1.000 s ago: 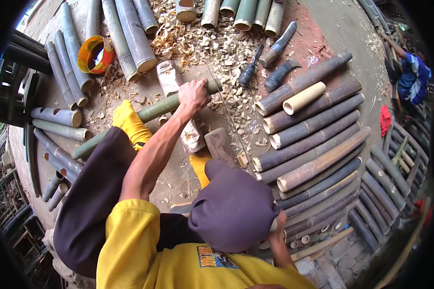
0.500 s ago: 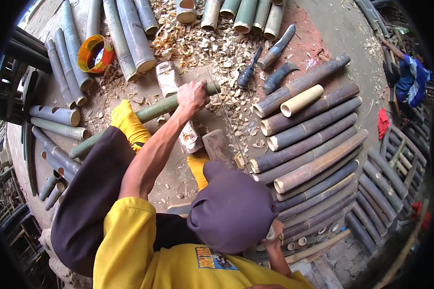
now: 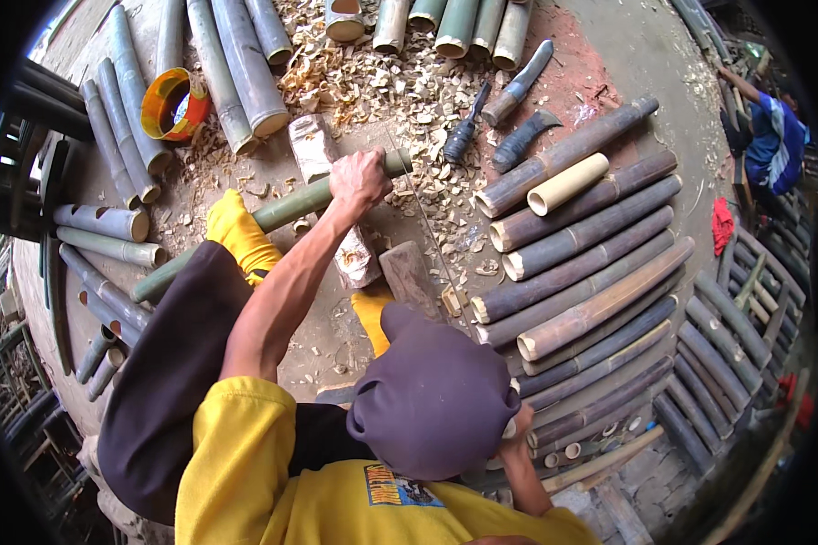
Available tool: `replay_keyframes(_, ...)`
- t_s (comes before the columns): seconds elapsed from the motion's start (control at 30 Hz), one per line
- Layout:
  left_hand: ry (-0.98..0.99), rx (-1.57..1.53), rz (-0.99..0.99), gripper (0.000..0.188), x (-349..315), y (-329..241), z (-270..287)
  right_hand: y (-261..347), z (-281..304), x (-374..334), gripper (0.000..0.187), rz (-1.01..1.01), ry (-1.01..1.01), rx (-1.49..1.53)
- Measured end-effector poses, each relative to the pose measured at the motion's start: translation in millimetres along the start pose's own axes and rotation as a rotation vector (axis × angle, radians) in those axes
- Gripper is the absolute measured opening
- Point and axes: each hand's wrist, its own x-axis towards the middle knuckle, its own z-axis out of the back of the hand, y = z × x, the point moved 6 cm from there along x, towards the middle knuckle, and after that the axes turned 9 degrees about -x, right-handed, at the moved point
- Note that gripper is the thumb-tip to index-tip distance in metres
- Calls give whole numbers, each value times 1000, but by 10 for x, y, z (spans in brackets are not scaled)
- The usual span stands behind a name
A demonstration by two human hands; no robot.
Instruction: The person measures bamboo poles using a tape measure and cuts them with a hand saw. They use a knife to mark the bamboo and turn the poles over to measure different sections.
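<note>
My left hand [image 3: 361, 179] is wrapped round a green bamboo tube [image 3: 295, 203] close to its far right end. The tube lies across a pale wooden block [image 3: 313, 145], and my left foot in a yellow sock [image 3: 238, 229] presses on it. Across the tube's end, just right of my left hand, runs a long thin saw blade [image 3: 438, 245]. The blade passes back beside my right knee [image 3: 434, 395]. At the other side of that knee, my right hand [image 3: 518, 425] is closed on a pale handle, partly hidden by the knee.
Dark bamboo tubes [image 3: 591, 232] lie in a row at right, with a pale short tube [image 3: 568, 184] on top. Knife-like tools [image 3: 518, 84] and wood shavings [image 3: 400, 91] are ahead. An orange tape roll [image 3: 174, 104] lies left. Another person [image 3: 777, 145] is at far right.
My right hand has moved slightly forward, and the saw blade has slid a little farther across the tube. My left hand keeps its hold on the tube.
</note>
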Motion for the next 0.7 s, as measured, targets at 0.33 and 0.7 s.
replay_keyframes(0.33, 54, -22, -7, 20, 19, 22, -33, 55, -302, 724, 33, 32, -127, 66)
replay_keyframes(0.7, 24, -8, -13, 20, 36, -8, -80, 46, -752, 1692, 30, 65, -193, 274)
